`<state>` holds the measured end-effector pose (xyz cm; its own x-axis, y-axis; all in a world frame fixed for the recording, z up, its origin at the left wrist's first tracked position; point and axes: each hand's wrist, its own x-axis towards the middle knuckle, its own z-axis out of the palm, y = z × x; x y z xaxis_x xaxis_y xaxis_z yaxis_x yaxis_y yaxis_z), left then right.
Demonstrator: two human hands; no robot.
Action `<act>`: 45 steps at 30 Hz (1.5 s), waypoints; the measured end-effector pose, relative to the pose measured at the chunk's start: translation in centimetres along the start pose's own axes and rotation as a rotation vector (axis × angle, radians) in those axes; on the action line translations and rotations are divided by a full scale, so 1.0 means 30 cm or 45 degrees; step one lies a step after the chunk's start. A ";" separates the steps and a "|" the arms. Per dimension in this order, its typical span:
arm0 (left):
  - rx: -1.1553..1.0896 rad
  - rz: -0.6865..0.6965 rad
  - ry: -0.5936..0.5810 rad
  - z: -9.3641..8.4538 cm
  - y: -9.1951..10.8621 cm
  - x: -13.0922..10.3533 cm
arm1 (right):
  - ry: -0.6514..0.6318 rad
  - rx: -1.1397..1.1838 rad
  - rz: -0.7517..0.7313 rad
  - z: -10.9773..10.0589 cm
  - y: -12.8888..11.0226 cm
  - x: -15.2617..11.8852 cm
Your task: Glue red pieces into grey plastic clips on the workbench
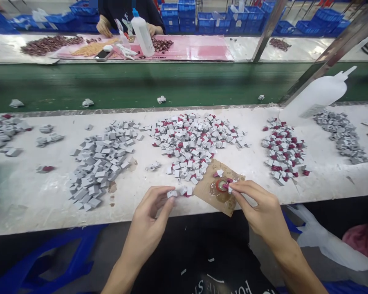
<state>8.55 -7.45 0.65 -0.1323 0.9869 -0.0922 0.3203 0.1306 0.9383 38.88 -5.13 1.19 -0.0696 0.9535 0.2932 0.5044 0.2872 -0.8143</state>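
In my left hand (155,208), thumb and fingers pinch a small grey plastic block (171,193) just above the table's front edge. My right hand (257,204) is closed on a small grey and maroon plastic piece (230,188). That piece is held at a small round cap (222,185) with a reddish rim and something wet-looking inside. Under the cap lies a brown cardboard piece (214,200) with wet stains. Another grey and maroon piece (218,174) rests on the cardboard. Behind my hands spreads a heap of grey and maroon pieces (190,143).
Left of centre is a pile of grey blocks (101,163); more mixed pieces (283,151) lie at right. A white squeeze bottle (315,98) leans near a metal post (319,65). Beyond the green belt (125,83), a co-worker's hands (104,27) are at another table.
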 end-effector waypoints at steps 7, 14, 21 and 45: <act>-0.510 -0.030 -0.254 0.166 0.169 0.086 | 0.132 0.426 0.265 -0.018 -0.035 -0.004; -0.715 0.072 -0.529 0.283 0.245 0.123 | 0.157 0.876 0.428 -0.016 -0.048 0.016; -0.678 0.091 -0.542 0.299 0.238 0.140 | 0.106 0.821 0.399 -0.025 -0.046 0.015; 0.251 0.243 -0.195 0.324 0.410 0.979 | 0.186 -0.123 0.345 -0.018 0.310 0.862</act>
<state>17.73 24.05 6.25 0.0861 0.9962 0.0159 0.5037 -0.0573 0.8620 42.25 22.15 1.47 0.1990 0.9690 0.1462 0.5673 0.0078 -0.8235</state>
